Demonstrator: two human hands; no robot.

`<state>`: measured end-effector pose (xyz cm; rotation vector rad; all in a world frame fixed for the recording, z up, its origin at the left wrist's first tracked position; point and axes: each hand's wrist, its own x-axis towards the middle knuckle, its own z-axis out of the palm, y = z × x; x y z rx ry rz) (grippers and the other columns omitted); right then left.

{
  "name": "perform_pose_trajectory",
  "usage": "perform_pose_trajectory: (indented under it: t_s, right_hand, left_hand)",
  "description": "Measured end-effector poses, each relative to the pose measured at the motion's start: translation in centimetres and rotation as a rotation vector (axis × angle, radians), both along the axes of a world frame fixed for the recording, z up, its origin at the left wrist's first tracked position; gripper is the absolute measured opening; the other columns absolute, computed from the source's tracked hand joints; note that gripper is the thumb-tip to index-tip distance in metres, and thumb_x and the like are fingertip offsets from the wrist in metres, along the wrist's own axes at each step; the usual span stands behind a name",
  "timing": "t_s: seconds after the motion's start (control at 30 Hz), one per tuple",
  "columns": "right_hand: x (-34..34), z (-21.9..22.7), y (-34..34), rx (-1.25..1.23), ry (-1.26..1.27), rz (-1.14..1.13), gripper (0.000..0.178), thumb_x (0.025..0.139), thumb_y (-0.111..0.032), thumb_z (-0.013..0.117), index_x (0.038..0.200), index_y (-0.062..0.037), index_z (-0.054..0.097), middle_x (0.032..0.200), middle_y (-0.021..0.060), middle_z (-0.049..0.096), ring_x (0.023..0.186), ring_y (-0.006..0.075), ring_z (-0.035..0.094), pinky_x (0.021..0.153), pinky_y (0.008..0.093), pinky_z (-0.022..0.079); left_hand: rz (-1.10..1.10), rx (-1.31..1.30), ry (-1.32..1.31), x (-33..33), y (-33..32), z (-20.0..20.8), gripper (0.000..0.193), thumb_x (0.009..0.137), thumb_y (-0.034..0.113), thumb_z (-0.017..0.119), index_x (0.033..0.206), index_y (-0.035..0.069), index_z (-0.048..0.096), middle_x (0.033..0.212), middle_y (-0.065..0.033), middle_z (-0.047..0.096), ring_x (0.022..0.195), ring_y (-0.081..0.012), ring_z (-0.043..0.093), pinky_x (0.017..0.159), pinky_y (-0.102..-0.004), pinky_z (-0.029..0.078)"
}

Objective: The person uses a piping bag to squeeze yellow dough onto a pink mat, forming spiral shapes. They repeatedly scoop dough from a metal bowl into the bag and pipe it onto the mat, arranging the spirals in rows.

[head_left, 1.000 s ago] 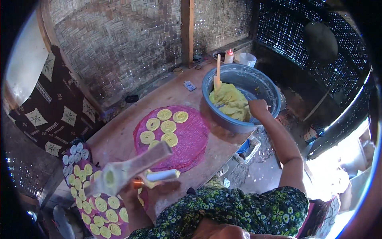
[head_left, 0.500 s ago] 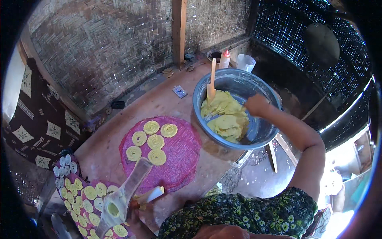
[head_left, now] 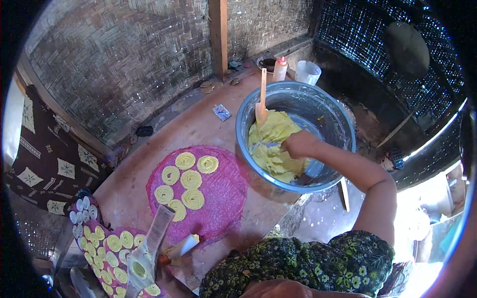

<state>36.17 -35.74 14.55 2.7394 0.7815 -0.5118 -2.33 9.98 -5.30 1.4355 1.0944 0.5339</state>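
Observation:
My right hand point(head_left: 300, 144) reaches into a large blue-grey basin point(head_left: 247, 156). Its fingers are closed at the edge of the soft yellow dough point(head_left: 276, 130); whether they pinch any is hidden. At lower left my left hand point(head_left: 165, 265) grips a pale long-handled press point(head_left: 160, 229), which covers much of the hand. Yellow dough shows in the round opening of the press. A white tube point(head_left: 185, 246) with dough at its tip sticks out beside that hand. Under the press's upper end lies a round pink mesh sheet point(head_left: 223, 198) bearing several yellow dough coils point(head_left: 193, 199).
A wooden spatula point(head_left: 262, 94) stands in the dough. Beyond the basin are a red-capped bottle point(head_left: 279, 69) and a translucent cup point(head_left: 308, 73). A small packet point(head_left: 221, 112) lies on the table. More coils point(head_left: 114, 243) cover a pink sheet at lower left.
My right hand has moved left and nearer, down to the dough. The press has shifted slightly left and down, and another coil now shows beside its end.

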Motion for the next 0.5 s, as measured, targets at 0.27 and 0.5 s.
perform_pose_trajectory:
  t_s: [0.27, 0.5]
  right_hand:
    - [-4.1, 4.7, -3.9, 0.241, 0.094, -0.19, 0.03, 0.084, -0.033, 0.054, 0.108, -0.0191, 0.064, 0.102, 0.0101, 0.065, 0.092, 0.0306, 0.062, 0.079, 0.0408, 0.048]
    - [-10.5, 19.5, -2.1, 0.64, 0.246, 0.138, 0.032, 0.083, -0.017, 0.064, 0.107, 0.0037, 0.061, 0.089, 0.0112, 0.067, 0.074, 0.0115, 0.057, 0.067, 0.0272, 0.046]
  left_hand:
    - [0.03, 0.299, -0.258, -0.4, 3.3, 7.8, 0.035, 0.073, 0.03, 0.068, 0.097, 0.008, 0.056, 0.082, -0.0079, 0.058, 0.077, -0.0248, 0.057, 0.067, -0.0336, 0.046]
    - [-0.636, 1.094, -0.446, 7.2, -2.3, 27.0, 0.038, 0.071, 0.032, 0.07, 0.099, 0.009, 0.057, 0.083, -0.0082, 0.06, 0.077, -0.0261, 0.059, 0.067, -0.0343, 0.047]
